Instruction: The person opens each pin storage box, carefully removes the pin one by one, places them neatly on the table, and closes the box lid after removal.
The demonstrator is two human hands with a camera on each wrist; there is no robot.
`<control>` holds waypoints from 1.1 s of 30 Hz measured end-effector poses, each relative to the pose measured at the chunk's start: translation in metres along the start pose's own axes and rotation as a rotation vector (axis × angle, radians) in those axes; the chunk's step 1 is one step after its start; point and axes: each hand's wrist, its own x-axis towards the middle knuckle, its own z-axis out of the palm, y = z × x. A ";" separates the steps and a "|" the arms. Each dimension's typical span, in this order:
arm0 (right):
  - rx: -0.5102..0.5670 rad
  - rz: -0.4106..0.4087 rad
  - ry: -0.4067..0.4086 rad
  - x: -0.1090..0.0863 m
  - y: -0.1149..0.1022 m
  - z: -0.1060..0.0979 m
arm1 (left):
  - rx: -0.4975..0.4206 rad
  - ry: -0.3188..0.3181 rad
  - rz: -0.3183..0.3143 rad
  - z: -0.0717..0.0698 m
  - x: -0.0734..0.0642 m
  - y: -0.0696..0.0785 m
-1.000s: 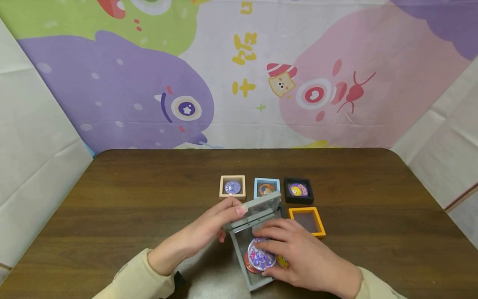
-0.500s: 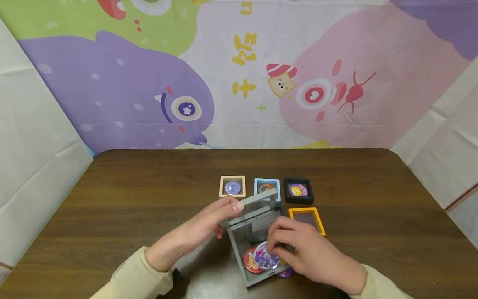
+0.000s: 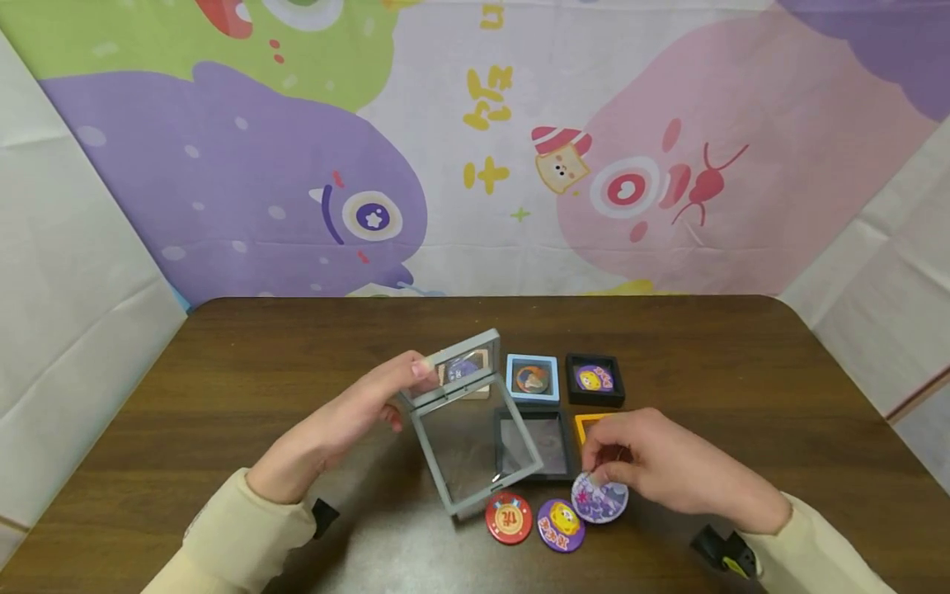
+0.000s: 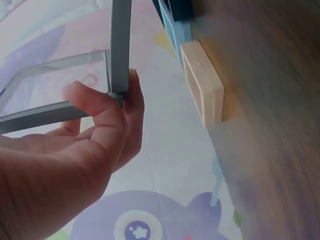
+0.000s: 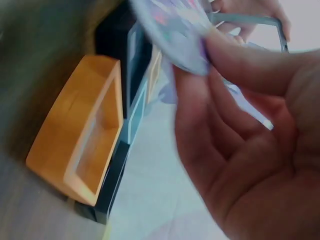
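Note:
My left hand (image 3: 334, 425) grips the hinged end of a grey display frame (image 3: 434, 463), its thumb on the raised lid. The frame stands open and tilted above the table, with clear film showing through it. Between thumb and fingers, my right hand (image 3: 668, 462) pinches a round purple-and-white badge (image 3: 603, 505) by its edge, near the table. A red badge (image 3: 509, 519) and a purple badge with a yellow character (image 3: 562, 525) lie just in front of the grey frame. In the right wrist view the pinched badge (image 5: 172, 32) is blurred.
Behind the hands stand a light-blue frame (image 3: 532, 359) and a small black frame (image 3: 594, 398), each with a badge. A beige frame (image 4: 212, 82) is partly covered by the grey lid in the head view. A larger black frame (image 3: 570, 452) and an orange frame (image 5: 70, 125) sit nearer.
My left hand has lifted the grey frame up and left. My right hand has moved right with the purple-and-white badge, and the red and purple badges now lie uncovered on the table.

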 end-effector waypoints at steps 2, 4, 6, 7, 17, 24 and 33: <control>-0.035 0.020 -0.084 0.000 0.002 0.001 | 0.008 0.002 0.002 -0.003 0.000 -0.001; -0.057 0.038 -0.146 0.000 0.003 0.003 | 0.010 -0.003 0.002 -0.005 0.001 -0.002; -0.085 0.044 -0.166 0.001 0.002 0.007 | 0.012 -0.012 0.003 -0.007 0.001 -0.002; -0.103 0.048 -0.169 0.001 0.002 0.009 | 0.011 -0.018 0.003 -0.007 0.001 -0.003; -0.309 0.084 -0.167 0.001 -0.006 0.021 | 0.109 -0.068 -0.038 -0.022 -0.001 -0.004; -0.332 0.096 -0.159 0.002 -0.007 0.024 | 0.097 -0.126 -0.029 -0.031 -0.002 -0.005; -0.353 0.086 -0.159 0.003 -0.005 0.029 | 0.082 -0.171 -0.028 -0.039 -0.003 -0.005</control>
